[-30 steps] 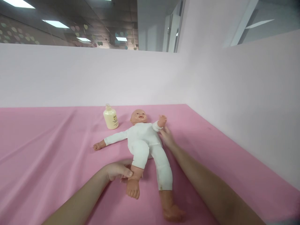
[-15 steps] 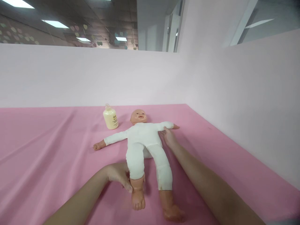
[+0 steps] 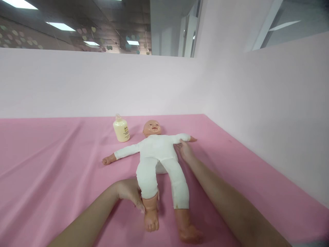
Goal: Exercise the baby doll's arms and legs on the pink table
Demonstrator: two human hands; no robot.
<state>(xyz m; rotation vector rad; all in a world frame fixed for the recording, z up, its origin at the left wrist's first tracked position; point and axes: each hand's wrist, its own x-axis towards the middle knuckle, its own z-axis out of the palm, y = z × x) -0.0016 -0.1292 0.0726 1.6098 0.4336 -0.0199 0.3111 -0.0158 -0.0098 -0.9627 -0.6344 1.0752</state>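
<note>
Nearest you, the feet of the doll pointed your way, the one on your right lying closest and turned outward. The doll lay on its back on the pink cloth, legs apart, in a white suit that left its ankles and hands bare. Your left hand was at the lower leg on your left: your thumb lay along the side of the ankle and your fingers curled behind, mostly hidden, holding that leg. A little farther off, your right hand held the doll's arm on that side, thumb against the sleeve and fingers beneath, beside the chest; how firmly they gripped could not be told. That arm stretched out to the right, and the other reached out to the left, apart from both your hands. Beyond, the head lay face up, and to its left, near but apart, a pale yellow bottle stood upright, dark print on its side. Behind rose the white wall, with a window above, showing ceiling lights.
</note>
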